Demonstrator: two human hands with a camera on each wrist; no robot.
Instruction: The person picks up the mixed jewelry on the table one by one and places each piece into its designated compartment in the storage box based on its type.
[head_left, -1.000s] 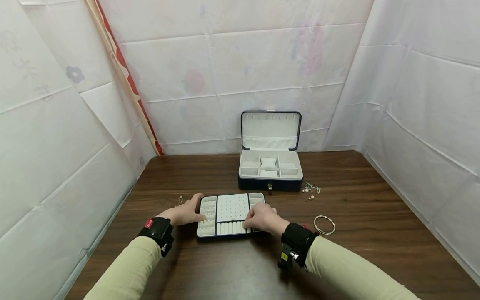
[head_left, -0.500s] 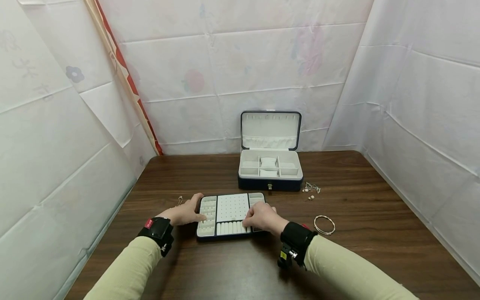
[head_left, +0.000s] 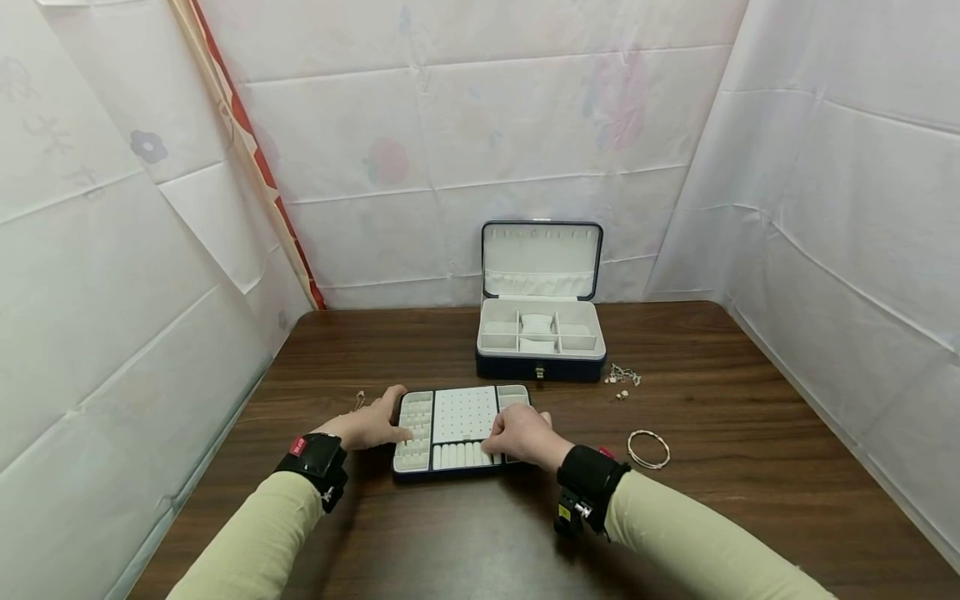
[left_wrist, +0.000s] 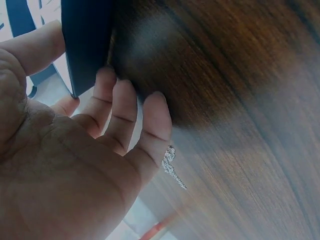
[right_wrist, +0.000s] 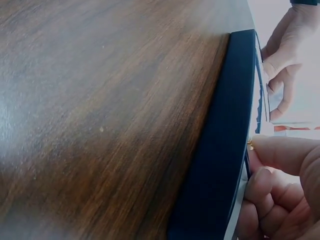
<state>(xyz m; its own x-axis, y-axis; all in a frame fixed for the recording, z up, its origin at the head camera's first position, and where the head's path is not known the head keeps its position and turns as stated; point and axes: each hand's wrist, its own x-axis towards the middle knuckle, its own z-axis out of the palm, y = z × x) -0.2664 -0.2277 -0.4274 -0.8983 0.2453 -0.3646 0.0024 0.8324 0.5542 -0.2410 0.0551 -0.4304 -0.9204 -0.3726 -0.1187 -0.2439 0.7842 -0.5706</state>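
A shallow navy jewelry tray (head_left: pixel 465 417) with white compartments, a pegged panel and ring rolls lies on the table. At its left end, my left hand (head_left: pixel 369 423) holds the tray: the thumb lies over the rim and the index finger sits at the corner. The other fingers (left_wrist: pixel 156 117) of that hand are loosely bent beside the tray's side in the left wrist view. Over the right end of the ring rolls, my right hand (head_left: pixel 525 435) pinches a tiny gold jewelry piece (right_wrist: pixel 250 144). Fingers mostly hide it, so its exact kind cannot be made out.
Behind the tray stands an open navy jewelry box (head_left: pixel 540 368) with white compartments and small cushions. Silver chains (head_left: pixel 624 375) and small earring-like pieces (head_left: pixel 622 396) lie right of it. Two thin bangles (head_left: pixel 648 450) lie farther right. A thin chain (left_wrist: pixel 173 170) lies beyond my left hand.
My right hand has shifted very slightly left over the ring rolls. The left hand and the tray have stayed in place.
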